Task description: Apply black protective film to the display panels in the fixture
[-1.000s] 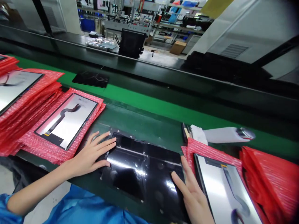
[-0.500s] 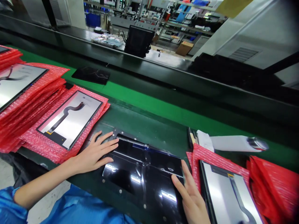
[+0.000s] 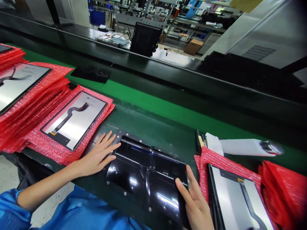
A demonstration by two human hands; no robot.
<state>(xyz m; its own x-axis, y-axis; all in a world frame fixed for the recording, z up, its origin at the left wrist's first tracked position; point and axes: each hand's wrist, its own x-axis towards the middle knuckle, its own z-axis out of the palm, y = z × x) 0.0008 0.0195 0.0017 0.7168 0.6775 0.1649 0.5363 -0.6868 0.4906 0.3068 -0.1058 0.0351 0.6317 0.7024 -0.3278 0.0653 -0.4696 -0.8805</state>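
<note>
A glossy black panel [image 3: 136, 179] with clear film strips lies in a dark frame with round metal dots [image 3: 117, 136] near the bench's front edge. My left hand [image 3: 96, 156] is spread with its fingertips at the panel's left edge. At the right edge, my right hand [image 3: 196, 198] grips the black panel between thumb and fingers. Just right of that hand, a silver-backed screen [image 3: 236, 198] with a dark ribbon cable rests on red bubble wrap. Another silver-backed screen [image 3: 75, 119] lies on red bubble wrap to the left.
Stacked red bubble-wrap sleeves [image 3: 35, 108] fill the far left, with more red sleeves [image 3: 285, 191] at the far right. A dark flat panel [image 3: 91, 73] lies on the green belt [image 3: 148, 100]. A white bottle [image 3: 242, 147] lies beside a white cloth [image 3: 214, 142].
The view has shifted slightly. The dark panel on the belt has slid a little left. Both hands stay at the black panel, which sits slightly differently in the frame.
</note>
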